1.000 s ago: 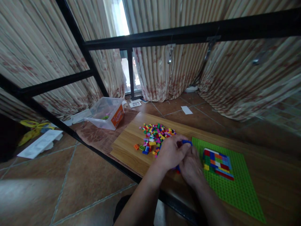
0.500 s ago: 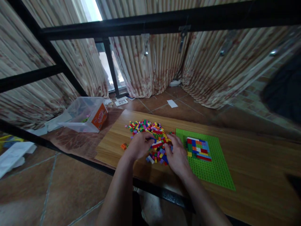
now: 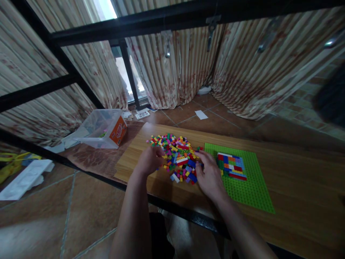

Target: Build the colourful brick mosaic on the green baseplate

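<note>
A heap of small colourful building bricks (image 3: pixel 172 147) lies spread on the wooden board. At its left edge is my left hand (image 3: pixel 149 160), its fingers curled in; whatever they pinch, if anything, is hidden. My right hand (image 3: pixel 211 176) rests along the heap's right side, thumb and fingers apart, close to some blue bricks (image 3: pixel 192 177). Right of that hand lies a green baseplate (image 3: pixel 250 196), partly behind the hand. On it stands a flat multicoloured brick block (image 3: pixel 231 166), with red, white, blue and orange pieces.
A clear plastic tub (image 3: pixel 93 141) with an orange label stands left of the wooden board (image 3: pixel 291 180), with a few pieces inside. White moulded packaging (image 3: pixel 25 180) lies at far left. Black metal bars (image 3: pixel 129 25) cross in front of striped curtains. A white paper (image 3: pixel 201 114) is on the tiled floor.
My left hand has drawn back left from the middle of the heap to its left edge, uncovering bricks there. My right hand stays beside the heap. The view has shifted slightly.
</note>
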{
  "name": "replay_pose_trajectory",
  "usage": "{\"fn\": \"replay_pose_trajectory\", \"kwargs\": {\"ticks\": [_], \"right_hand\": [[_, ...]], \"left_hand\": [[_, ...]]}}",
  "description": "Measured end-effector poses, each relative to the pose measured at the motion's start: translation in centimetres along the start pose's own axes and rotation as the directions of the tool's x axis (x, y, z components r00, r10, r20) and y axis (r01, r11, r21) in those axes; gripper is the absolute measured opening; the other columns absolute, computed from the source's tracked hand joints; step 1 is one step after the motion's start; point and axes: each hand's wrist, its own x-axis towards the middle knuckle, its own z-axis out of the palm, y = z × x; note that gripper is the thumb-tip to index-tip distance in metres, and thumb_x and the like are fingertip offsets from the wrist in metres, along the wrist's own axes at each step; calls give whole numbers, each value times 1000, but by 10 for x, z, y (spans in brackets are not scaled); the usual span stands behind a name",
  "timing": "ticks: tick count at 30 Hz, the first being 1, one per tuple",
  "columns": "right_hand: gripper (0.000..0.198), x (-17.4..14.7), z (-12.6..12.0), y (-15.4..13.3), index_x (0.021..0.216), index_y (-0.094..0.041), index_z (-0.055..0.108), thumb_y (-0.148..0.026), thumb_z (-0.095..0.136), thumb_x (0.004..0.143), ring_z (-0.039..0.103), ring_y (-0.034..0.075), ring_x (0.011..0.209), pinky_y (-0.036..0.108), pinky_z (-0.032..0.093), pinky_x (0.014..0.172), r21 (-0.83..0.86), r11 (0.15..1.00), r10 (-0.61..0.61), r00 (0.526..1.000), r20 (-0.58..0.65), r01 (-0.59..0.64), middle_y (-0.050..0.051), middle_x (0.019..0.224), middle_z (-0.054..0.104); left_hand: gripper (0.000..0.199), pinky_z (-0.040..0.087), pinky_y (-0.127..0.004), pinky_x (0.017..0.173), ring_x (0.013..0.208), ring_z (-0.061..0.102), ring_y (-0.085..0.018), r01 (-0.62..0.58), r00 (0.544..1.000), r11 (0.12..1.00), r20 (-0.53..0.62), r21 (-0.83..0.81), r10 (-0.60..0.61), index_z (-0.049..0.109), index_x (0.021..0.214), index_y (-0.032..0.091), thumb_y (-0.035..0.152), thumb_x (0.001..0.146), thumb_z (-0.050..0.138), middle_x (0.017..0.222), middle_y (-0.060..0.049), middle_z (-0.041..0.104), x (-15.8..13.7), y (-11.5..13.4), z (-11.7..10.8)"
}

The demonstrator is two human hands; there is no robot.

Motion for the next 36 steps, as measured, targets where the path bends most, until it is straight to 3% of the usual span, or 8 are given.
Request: {"fn": "replay_pose_trajectory", "kwargs": {"ticks": [7,14,20,25,29,32,36], "right_hand": [[36,0,-1,1,115,-18,64,-18,44,85,54,27,121,48,43,105,-7,1000,5,1000,12,-5,13,128,58],[35,0,0,1,112,-18,66,-18,45,85,56,26,119,46,44,105,-17,1000,9,1000,22,-9,13,128,58],[33,0,-1,1,110,-19,67,-19,45,85,56,26,119,47,45,103,-20,1000,4,1000,24,-3,13,127,59],[31,1,-6,-2,108,-19,67,-20,45,87,58,25,116,46,46,102,0,1000,3,1000,-3,-3,12,126,60],[28,4,-21,-5,106,-21,68,-22,46,89,60,24,114,45,47,101,52,998,-32,998,-59,35,11,123,62],[25,7,-40,-4,103,-24,69,-24,47,90,63,23,108,45,48,98,90,994,-56,989,-139,69,9,115,67],[21,9,-70,12,96,-24,70,-29,51,90,65,22,100,44,50,93,87,996,14,948,-318,14,6,103,70]], "left_hand": [[18,41,-26,65,74,62,-18,159,987,969,-9,189,-160,71,88,20,20,69,67,78,-3,68,-2,0,5],[28,45,-30,78,93,65,-24,202,979,946,-29,254,-201,69,100,22,24,72,65,94,-8,72,-1,6,10],[27,46,-31,85,104,64,-26,196,981,936,-52,293,-189,68,98,20,19,72,63,105,-10,71,-1,12,14],[20,46,-30,83,97,65,-23,119,991,958,-85,260,-100,67,96,18,19,76,60,95,-9,71,-1,11,10],[17,46,-28,73,78,63,-19,23,992,993,-129,113,-8,64,94,16,24,82,57,81,-5,67,-1,14,2],[13,45,-25,68,71,60,-15,-179,980,983,-92,-36,176,62,92,16,22,85,54,79,-3,66,-1,27,6],[14,46,-24,73,79,61,-14,-406,911,889,-16,-210,412,63,95,17,21,89,51,90,-3,68,-6,58,33]]}}
